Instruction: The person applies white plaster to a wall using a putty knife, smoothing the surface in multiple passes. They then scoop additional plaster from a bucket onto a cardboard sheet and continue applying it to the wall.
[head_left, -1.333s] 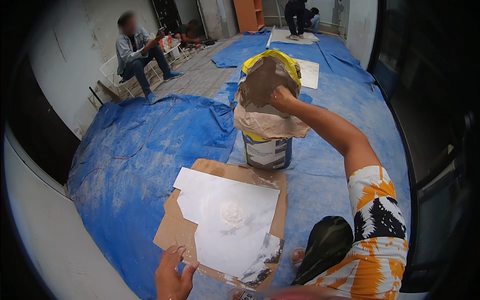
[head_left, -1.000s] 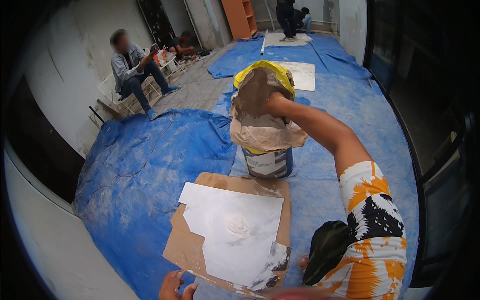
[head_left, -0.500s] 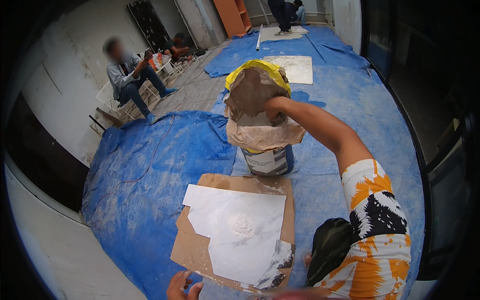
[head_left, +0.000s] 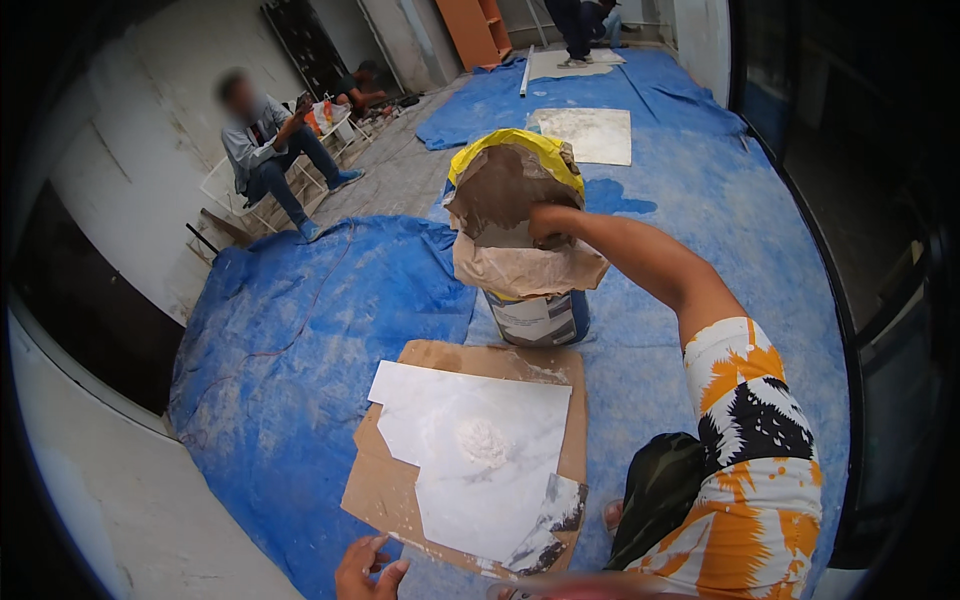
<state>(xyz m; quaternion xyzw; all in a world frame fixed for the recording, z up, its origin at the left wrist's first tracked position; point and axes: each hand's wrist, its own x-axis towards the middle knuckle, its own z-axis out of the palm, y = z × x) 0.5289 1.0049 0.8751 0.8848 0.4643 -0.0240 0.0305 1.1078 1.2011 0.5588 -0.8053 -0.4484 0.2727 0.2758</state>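
Observation:
My right hand [head_left: 550, 226] reaches into the open paper bag [head_left: 520, 275] with its yellow rim, which sits in or on a labelled dark blue container [head_left: 530, 325]. Its fingers look curled inside the bag's brown interior; what they hold is hidden. Below, a white marble-patterned board [head_left: 440, 410] lies on brown cardboard [head_left: 380, 480], with a small pile of white powder [head_left: 485, 443] at its middle and dark patches at one corner. My left hand [head_left: 375, 568] is at the lower edge by the cardboard's near left corner, fingers apart and holding nothing.
Blue tarps [head_left: 280, 330] cover the floor, crossed by a thin cord. A person [head_left: 255, 150] sits on a white chair at left; others [head_left: 575, 30] are at the back near an orange shelf [head_left: 460, 30]. Pale panels [head_left: 600, 140] lie beyond the bag. Dark glass doors line the right.
My right hand has moved a little within the bag, its knuckles now more visible. The whole view has shifted slightly as my head moved. My left hand stays near the cardboard.

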